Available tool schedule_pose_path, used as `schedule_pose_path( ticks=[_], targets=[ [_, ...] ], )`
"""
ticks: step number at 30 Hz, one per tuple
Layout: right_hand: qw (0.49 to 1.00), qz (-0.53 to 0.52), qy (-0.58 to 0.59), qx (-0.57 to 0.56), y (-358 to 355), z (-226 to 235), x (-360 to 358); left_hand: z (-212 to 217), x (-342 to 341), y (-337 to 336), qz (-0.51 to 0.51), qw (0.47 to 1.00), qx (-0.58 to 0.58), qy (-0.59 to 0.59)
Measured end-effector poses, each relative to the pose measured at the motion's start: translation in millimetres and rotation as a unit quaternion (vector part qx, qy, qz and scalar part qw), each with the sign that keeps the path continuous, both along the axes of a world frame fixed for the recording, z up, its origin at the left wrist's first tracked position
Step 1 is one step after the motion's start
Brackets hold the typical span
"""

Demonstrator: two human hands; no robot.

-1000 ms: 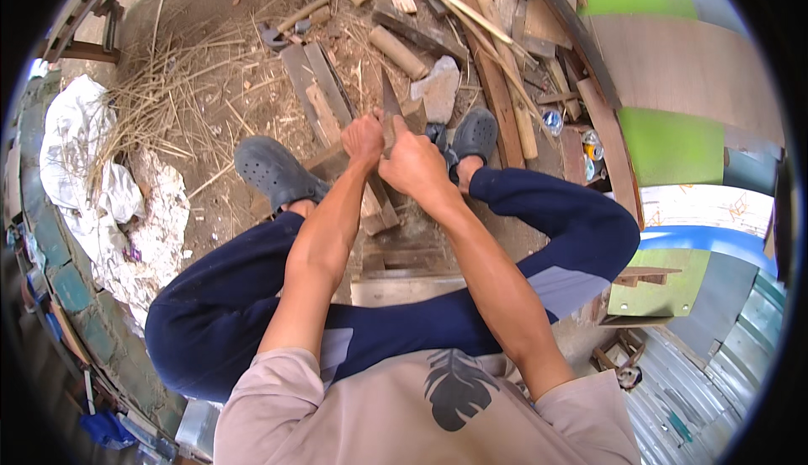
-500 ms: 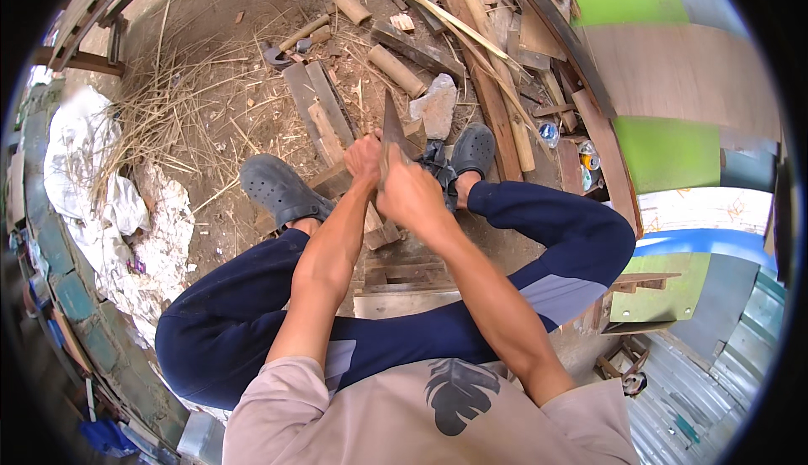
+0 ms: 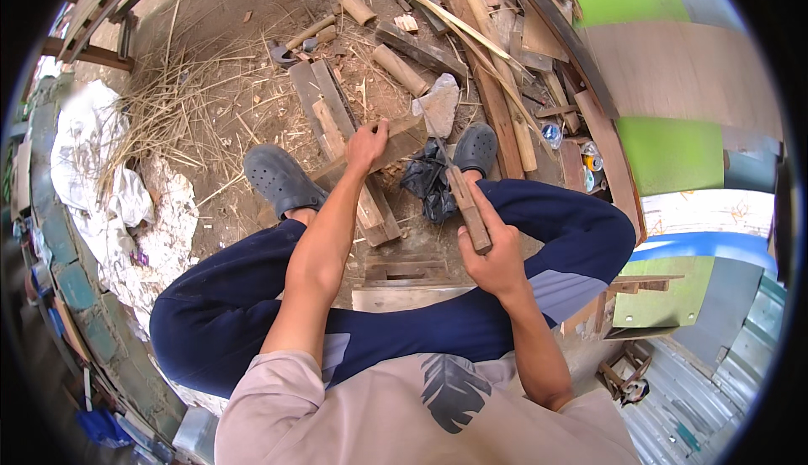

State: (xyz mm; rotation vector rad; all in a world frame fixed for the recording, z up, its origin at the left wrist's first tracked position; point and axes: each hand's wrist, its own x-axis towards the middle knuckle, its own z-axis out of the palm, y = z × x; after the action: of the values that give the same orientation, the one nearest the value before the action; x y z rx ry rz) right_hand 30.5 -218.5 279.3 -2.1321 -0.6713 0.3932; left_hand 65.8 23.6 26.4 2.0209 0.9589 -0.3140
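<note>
Pulls the right hand [image 3: 501,259] back near the right thigh [image 3: 560,276], apart now from the left, with fingers closed around the grip of a wooden-handled blade [image 3: 469,211]. Aims the blade away from the body toward a pale stone [image 3: 439,105]; impossible to tell whether touching. Keeps the left hand [image 3: 368,147] curled over a wooden block [image 3: 402,142], laid crosswise on the planks [image 3: 308,96] and jutting past their right edge. Bares a black plastic bag [image 3: 429,186] on the ground beside the right shoe [image 3: 475,149]. Leaves the block steadied one-handed, suggesting a break in the two-handed work.
</note>
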Motion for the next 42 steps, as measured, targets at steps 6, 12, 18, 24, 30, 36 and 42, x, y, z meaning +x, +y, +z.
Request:
schedule_pose_path(
  ticks=[6, 12, 18, 24, 30, 36, 42],
  targets=[
    [0.995, -0.053, 0.082, -0.006, -27.4, -6.8, 4.4, -1.9, 4.5, 8.5, -0.082, 0.964, -0.174, -0.186],
    [0.991, -0.083, 0.071, 0.074, -33.2, -31.2, 5.1, -14.3, -10.5, 19.9, 0.058, 0.970, -0.171, -0.162],
    [0.979, -0.133, 0.098, 0.116, -25.2, -17.1, 3.8, -11.4, -36.1, 41.4, -0.264, 0.958, -0.079, -0.076],
    [0.964, -0.179, 0.097, 0.169, -34.4, -6.0, -5.1, 14.6, -46.0, 14.9, -0.220, 0.973, 0.050, -0.053],
    [0.959, -0.215, 0.108, 0.152, -49.8, -0.6, -2.7, 33.9, -60.7, -35.6, -0.155, 0.958, 0.243, 0.004],
    [0.964, -0.209, 0.090, 0.136, -57.5, -15.0, -8.4, 50.4, -67.3, -46.7, -0.145, 0.944, 0.295, 0.032],
    [0.968, -0.175, 0.104, 0.145, -44.8, -42.1, -7.3, 31.1, -82.2, -29.7, -0.124, 0.858, 0.480, -0.132]
  ],
)
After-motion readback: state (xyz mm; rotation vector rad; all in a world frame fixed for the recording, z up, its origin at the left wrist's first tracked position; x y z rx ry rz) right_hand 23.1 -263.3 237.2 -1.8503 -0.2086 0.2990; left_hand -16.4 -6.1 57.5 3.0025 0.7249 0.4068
